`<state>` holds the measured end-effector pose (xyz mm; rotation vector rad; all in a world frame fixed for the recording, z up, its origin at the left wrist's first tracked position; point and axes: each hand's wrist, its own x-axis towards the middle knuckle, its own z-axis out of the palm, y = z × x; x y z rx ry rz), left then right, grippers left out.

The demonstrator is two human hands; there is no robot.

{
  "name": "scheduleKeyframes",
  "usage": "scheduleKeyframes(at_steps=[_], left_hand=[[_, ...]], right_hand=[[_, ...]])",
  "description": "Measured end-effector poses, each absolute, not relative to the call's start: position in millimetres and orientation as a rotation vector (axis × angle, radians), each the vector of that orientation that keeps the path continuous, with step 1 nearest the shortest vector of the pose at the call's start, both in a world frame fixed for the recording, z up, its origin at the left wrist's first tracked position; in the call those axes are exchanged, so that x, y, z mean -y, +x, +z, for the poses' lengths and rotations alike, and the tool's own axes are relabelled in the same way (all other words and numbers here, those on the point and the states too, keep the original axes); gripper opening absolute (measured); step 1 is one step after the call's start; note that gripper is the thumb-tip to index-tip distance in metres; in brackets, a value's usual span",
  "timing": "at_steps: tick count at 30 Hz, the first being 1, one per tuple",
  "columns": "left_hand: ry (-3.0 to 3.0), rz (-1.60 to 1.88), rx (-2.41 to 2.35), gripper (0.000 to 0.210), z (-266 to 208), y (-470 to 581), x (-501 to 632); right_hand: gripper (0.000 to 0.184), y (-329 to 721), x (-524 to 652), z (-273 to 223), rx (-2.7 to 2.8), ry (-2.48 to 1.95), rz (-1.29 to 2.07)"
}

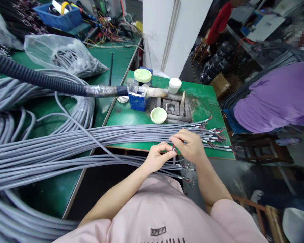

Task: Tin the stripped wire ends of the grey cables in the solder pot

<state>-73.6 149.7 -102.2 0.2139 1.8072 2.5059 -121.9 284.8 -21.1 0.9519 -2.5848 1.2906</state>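
My left hand is closed in a pinch on the end of a grey cable, just in front of the bench's near edge. Red and dark thin wires stick up from that cable end. With bent fingers, my right hand pinches the tips of these wires. Behind both hands, a thick bundle of grey cables lies across the green bench, the stripped ends fanning out to the right. More cables run below, their wire ends hanging over my lap.
A solder pot with a brush stands beyond the bundle. Around it are a pale green lid, a white tub and a blue box under a black hose. Coiled cables fill the left; a person in purple is at right.
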Motion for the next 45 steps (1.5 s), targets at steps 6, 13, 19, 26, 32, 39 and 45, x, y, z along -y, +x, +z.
scheduleKeyframes(at_steps=[6,13,19,26,32,39,45], left_hand=[[0.212,2.490,-1.894,0.029,-95,-71,-148],[0.187,2.485,-1.414,0.039,-97,-70,-140],[0.288,2.444,-1.274,0.040,-103,-71,-142],[0.289,2.650,-1.099,0.039,-103,-75,-135],[0.198,2.812,-0.881,0.033,-104,-80,-125],[-0.070,2.881,-0.903,0.035,-100,-89,-124],[-0.093,2.887,-1.016,0.034,-85,-91,-127]], right_hand=[[0.028,-140,-286,-27,2.299,0.604,1.652],[0.023,-162,-313,-24,2.606,0.945,2.209],[0.019,-153,-285,-32,2.507,1.187,2.357],[0.022,-154,-270,-39,2.160,0.649,2.506],[0.023,-161,-291,-44,2.016,0.537,2.121],[0.035,-129,-290,-52,2.128,1.294,1.195],[0.031,-130,-285,-54,2.042,1.574,0.693]])
